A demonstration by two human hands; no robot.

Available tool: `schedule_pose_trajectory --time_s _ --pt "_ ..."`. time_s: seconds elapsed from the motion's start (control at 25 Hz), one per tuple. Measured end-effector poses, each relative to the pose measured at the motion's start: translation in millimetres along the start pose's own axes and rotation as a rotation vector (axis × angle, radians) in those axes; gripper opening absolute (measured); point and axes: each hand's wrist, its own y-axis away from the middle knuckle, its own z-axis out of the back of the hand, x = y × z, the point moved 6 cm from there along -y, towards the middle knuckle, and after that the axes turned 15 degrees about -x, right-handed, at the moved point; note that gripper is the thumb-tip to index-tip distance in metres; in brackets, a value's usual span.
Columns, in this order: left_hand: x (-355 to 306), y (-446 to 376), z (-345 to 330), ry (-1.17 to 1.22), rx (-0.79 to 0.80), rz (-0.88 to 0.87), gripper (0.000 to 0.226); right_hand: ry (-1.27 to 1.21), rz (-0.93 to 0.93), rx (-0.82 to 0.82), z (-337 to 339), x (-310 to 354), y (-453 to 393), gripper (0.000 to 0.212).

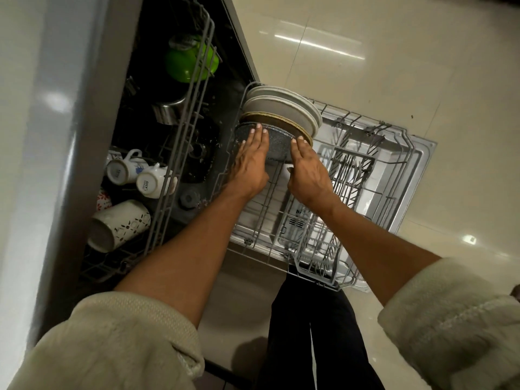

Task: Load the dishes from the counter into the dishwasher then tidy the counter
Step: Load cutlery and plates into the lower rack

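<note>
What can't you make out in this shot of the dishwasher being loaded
Head view, the only one:
- Speckled dark dish: the left hand and right hand cover its lower part, so its seating in the lower rack is hidden.
- Brown plate and white plates: they overlap, so the count is unclear.
- Green item in the upper rack: wires and darkness obscure its shape.
- The counter: outside the frame.

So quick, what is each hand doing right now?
Left hand: open, straight fingers pressed flat on the speckled grey bowl in the lower rack.
Right hand: open, fingers resting against the same bowl's other side.
</note>
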Motion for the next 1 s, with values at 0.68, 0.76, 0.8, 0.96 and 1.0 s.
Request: schedule_pose_trajectory --time_s 0.68,0.76,0.8,0.96,1.0 --pt "-36.1 236.2 97.3 0.057 -0.116 0.307 0.078 0.344 0.581 0.171 99.2 135.9 182.5 0.082" --pt "-29.1 271.9 105.0 0.024 -0.165 0.33 0.079 0.325 0.634 0.179 105.1 157.6 213.6 0.083" --pt "-25.2 293.3 108.2 0.019 -0.194 0.346 0.079 0.31 0.658 0.177 108.0 169.5 230.3 0.083" --pt "-10.0 390.2 130.0 0.117 -0.379 0.455 0.077 0.298 0.751 0.154 115.0 216.2 296.3 0.078" --pt "-6.6 419.3 138.2 0.143 -0.434 0.482 0.077 0.29 0.793 0.152 117.5 232.2 317.0 0.076"
